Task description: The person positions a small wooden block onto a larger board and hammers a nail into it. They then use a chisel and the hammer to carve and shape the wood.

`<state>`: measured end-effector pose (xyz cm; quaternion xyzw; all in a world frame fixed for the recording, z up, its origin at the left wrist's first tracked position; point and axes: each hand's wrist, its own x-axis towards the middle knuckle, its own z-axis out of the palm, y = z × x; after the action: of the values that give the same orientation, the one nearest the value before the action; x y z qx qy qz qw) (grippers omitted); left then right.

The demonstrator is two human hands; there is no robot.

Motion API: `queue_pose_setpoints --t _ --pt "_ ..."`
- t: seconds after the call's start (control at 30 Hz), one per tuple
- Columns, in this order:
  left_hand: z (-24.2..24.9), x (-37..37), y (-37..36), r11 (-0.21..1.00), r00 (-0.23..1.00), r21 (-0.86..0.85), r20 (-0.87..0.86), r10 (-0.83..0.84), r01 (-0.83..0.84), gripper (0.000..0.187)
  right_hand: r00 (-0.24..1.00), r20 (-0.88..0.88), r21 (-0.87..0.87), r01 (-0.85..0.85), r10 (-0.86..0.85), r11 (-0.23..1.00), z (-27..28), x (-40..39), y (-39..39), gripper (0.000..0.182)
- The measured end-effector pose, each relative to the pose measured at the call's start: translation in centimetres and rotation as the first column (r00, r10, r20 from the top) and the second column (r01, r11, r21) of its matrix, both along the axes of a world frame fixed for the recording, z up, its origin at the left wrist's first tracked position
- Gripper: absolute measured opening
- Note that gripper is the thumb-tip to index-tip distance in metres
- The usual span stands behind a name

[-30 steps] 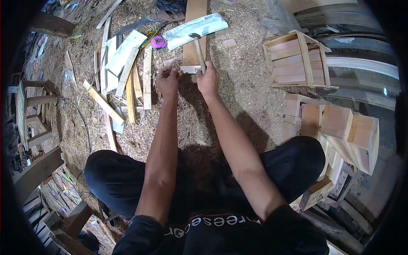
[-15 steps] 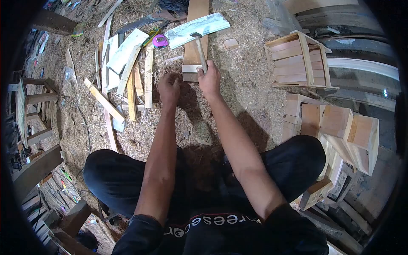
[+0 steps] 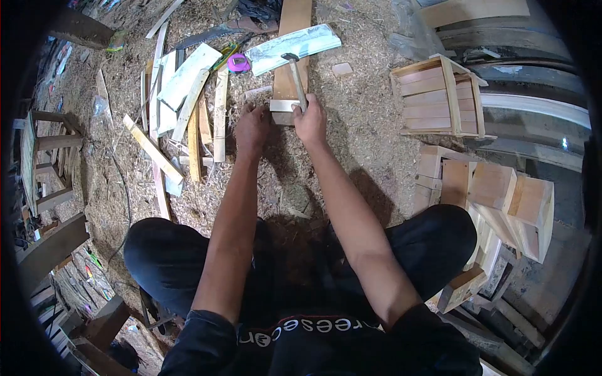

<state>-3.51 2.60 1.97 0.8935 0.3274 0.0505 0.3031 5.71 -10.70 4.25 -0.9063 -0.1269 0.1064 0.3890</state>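
My right hand (image 3: 311, 123) is closed around the handle of a hammer (image 3: 298, 83), whose dark head points away from me. Its thumb rests at the right end of a short pale wooden strip (image 3: 284, 105). That strip lies across the near end of a long brown board (image 3: 292, 81) on the ground. At the strip's left end, my left hand (image 3: 252, 131) has its fingers curled together; whatever they pinch is too small or hidden to name. A white-painted board (image 3: 295, 48) lies across the brown board farther off.
Loose wooden slats (image 3: 150, 149) and a pink tape measure (image 3: 238, 62) lie to the left on shavings-covered ground. Slatted wooden boxes (image 3: 428, 97) and planter-like pieces (image 3: 495, 185) stand at the right, near stacked planks (image 3: 533, 103). Wooden frames (image 3: 55, 143) stand far left.
My left hand has come slightly closer to the left end of the wooden strip. The hammer stays in my right hand, its head slightly lower in view.
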Motion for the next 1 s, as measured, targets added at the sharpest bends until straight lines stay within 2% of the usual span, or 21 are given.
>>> queue_pose_setpoints --t 0.07,0.1,0.13,0.17,0.23,0.37,0.43,0.47,0.53,0.57,0.63,0.73,0.87,1.0 --pt "-0.4 -0.6 0.1 1.0 1.0 0.002 -0.028 0.008 -0.008 0.023 0.987 0.16 0.034 0.008 -0.014 0.999 -0.7 -0.1 -0.1 0.032" --pt "-0.7 -1.1 0.3 0.999 0.998 0.016 0.04 0.045 -0.046 0.021 0.987 0.158 0.033 0.009 -0.014 0.999 -0.2 -0.1 0.0 0.032" --pt "-1.1 -1.5 0.4 0.996 0.991 0.028 0.107 0.08 -0.084 0.02 0.996 0.084 0.035 0.015 -0.018 0.999 0.3 -0.1 0.0 0.032" --pt "-1.4 -1.8 0.6 0.996 0.991 0.027 0.104 0.081 -0.084 0.02 1.0 0.009 0.037 0.021 -0.021 0.999 0.8 -0.2 0.1 0.032" --pt "-1.7 -2.4 0.9 0.986 0.954 -0.068 0.251 0.166 -0.153 0.02 1.0 0.022 0.035 0.016 -0.017 0.999 0.6 -0.3 0.0 0.031" --pt "-1.3 -2.8 0.7 0.971 0.947 -0.122 0.226 0.228 -0.205 0.023 1.0 0.021 0.02 0.004 -0.005 1.0 0.5 -0.2 0.1 0.03" --pt "-1.2 -2.7 0.4 0.971 0.928 -0.014 0.293 0.231 -0.237 0.024 1.0 0.027 0.028 0.012 -0.013 1.0 0.7 -0.4 0.1 0.031" --pt "-1.2 -2.6 0.3 0.971 0.927 -0.015 0.295 0.231 -0.238 0.024 0.999 0.033 0.037 0.018 -0.019 0.999 0.8 -0.4 0.1 0.031" --pt "-1.2 -2.3 0.2 0.993 0.932 -0.014 0.345 0.112 -0.114 0.031 0.997 0.07 0.035 0.016 -0.018 0.999 0.4 -0.4 0.0 0.032" --pt "-1.2 -2.0 0.2 0.993 0.931 -0.014 0.346 0.114 -0.116 0.031 0.994 0.106 0.035 0.014 -0.018 0.999 0.2 -0.4 0.1 0.032" --pt "-1.9 -1.3 0.2 0.985 0.946 0.116 0.286 -0.154 0.126 0.037 0.995 0.094 0.019 0.007 -0.009 1.0 0.2 -0.4 0.1 0.033" --pt "-2.5 -1.0 0.2 0.99 0.962 0.079 0.237 -0.136 0.121 0.038 0.997 0.071 0.007 0.009 -0.01 1.0 0.2 -0.3 0.0 0.033" --pt "-2.8 -0.8 0.5 0.991 0.958 0.063 0.255 -0.132 0.119 0.036 0.996 0.091 0.016 -0.018 0.016 1.0 -0.1 -0.3 -0.1 0.034" --pt "-2.8 -0.8 0.5 0.994 0.962 -0.015 0.255 -0.098 0.105 0.022 0.994 0.105 0.015 -0.014 0.012 1.0 -0.4 -0.2 -0.1 0.034"
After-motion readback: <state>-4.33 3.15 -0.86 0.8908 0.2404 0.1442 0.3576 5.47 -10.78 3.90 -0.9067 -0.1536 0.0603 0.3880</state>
